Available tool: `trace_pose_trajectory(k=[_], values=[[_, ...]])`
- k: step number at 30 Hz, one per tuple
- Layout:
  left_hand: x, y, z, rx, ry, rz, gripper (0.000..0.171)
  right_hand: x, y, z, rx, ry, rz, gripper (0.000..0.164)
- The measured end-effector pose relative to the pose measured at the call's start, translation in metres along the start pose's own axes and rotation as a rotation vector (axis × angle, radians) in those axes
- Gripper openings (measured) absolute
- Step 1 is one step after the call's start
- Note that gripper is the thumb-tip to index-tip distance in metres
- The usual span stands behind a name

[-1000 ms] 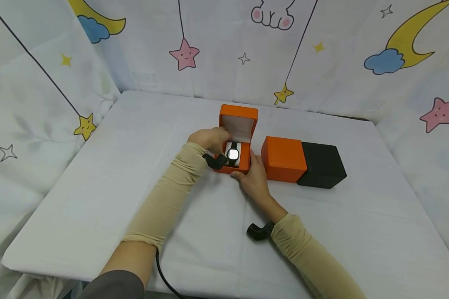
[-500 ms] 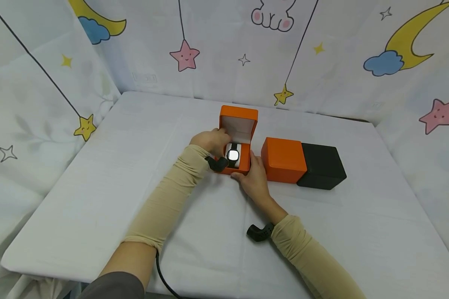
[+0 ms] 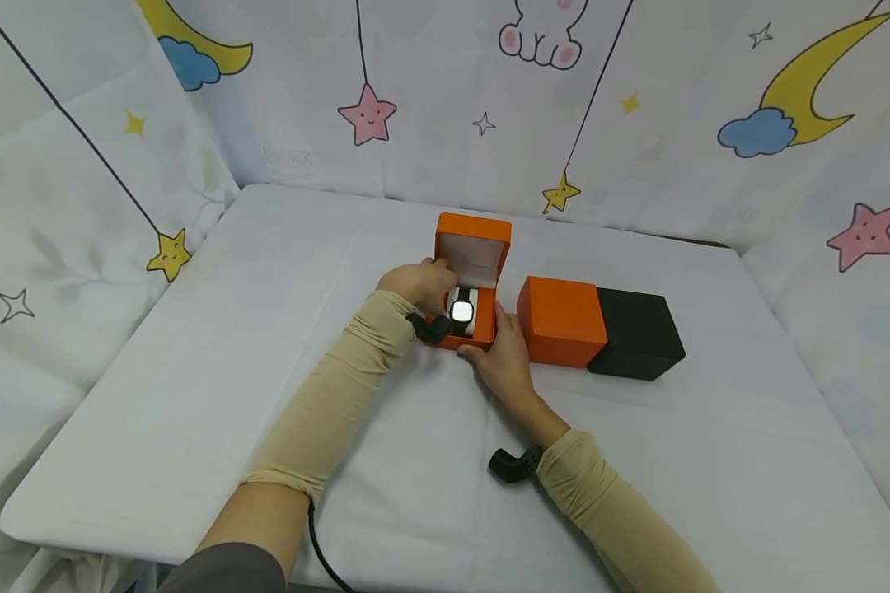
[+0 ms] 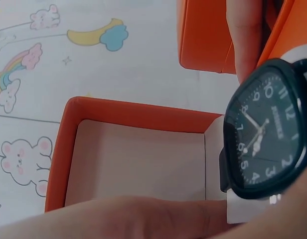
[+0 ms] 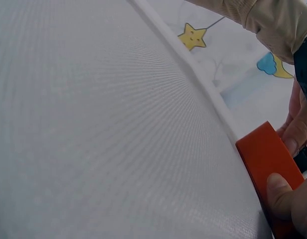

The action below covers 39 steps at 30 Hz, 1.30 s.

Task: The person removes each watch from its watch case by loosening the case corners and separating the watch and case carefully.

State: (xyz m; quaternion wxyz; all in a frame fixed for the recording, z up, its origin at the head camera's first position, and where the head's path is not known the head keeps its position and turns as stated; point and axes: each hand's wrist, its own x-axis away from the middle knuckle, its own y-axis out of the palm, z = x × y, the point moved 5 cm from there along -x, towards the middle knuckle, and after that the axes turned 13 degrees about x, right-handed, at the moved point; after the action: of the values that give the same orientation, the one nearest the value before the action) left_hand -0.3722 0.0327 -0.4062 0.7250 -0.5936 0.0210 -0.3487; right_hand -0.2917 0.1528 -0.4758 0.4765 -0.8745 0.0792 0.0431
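Note:
An orange watch box [image 3: 484, 319] stands with its lid [image 3: 475, 225] raised, the lining pale inside. A black wristwatch [image 4: 265, 134] wrapped round a white cushion [image 4: 238, 213] sits in the left part of the box. My left hand [image 3: 419, 284] reaches in from the left and pinches the cushioned watch; one finger touches the cushion's end in the left wrist view. My right hand [image 3: 506, 358] grips the box at its front right corner, the thumb [image 5: 279, 191] on the front wall and the other fingers along the right side.
Just right of the box stand an orange box [image 3: 564, 321] and a black box [image 3: 636, 333], side by side. All rest on a white-covered table [image 3: 193, 395]. Printed cloth [image 3: 430, 66] hangs behind. A black cable [image 3: 319, 543] trails by the left arm.
The head view has tilted slightly, so everything sits a little lower. The left hand has shifted slightly rightward at the watch. The right hand keeps its grip on the box.

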Motion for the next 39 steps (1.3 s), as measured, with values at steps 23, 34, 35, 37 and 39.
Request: trace_pose_trajectory(k=[23, 34, 35, 37, 39], values=[[0.003, -0.003, 0.008, -0.009, 0.069, 0.022, 0.048, 0.003, 0.0, 0.003, -0.01, -0.026, 0.046, 0.092], [0.009, 0.003, -0.001, 0.024, 0.047, 0.02, 0.056, 0.004, 0.002, 0.0, -0.007, -0.025, 0.027, 0.093], [0.009, 0.003, -0.001, 0.019, 0.049, 0.023, 0.056, 0.004, 0.002, -0.001, -0.009, -0.024, 0.026, 0.093], [0.009, 0.003, -0.001, 0.012, 0.057, 0.033, 0.056, 0.004, 0.001, -0.002, -0.011, -0.023, 0.027, 0.092], [0.01, 0.002, -0.001, 0.013, 0.063, 0.046, 0.056, 0.004, 0.0, -0.003, -0.009, -0.029, 0.029, 0.093]])
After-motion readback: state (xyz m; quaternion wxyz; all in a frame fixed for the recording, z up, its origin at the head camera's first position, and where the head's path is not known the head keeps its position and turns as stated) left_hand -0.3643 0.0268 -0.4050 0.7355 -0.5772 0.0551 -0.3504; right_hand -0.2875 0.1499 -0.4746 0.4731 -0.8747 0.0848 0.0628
